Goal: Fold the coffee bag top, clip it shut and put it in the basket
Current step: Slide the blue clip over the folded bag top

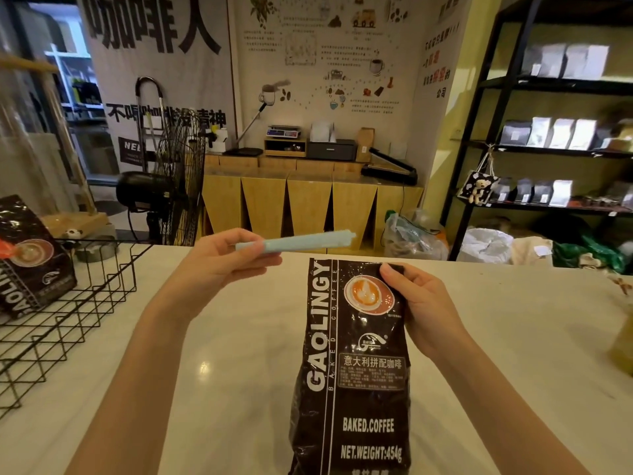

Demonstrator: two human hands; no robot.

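A dark brown coffee bag (pixel 349 371) with white "GAOLINGY" lettering lies lengthwise on the pale counter, its top end pointing away from me. My right hand (pixel 424 306) grips the bag's top right corner, thumb on the front. My left hand (pixel 222 262) holds a long light-blue sealing clip (pixel 308 241) by its left end, level in the air just above and left of the bag's top. A black wire basket (pixel 68 320) stands at the left edge of the counter with another coffee bag (pixel 27 262) in it.
The white counter (pixel 239 354) stretches in front of me. A yellowish object (pixel 621 341) sits at its right edge. Beyond the counter stand a black floor fan (pixel 171 186), a wooden bench with equipment, and black shelving (pixel 548 132) with bags.
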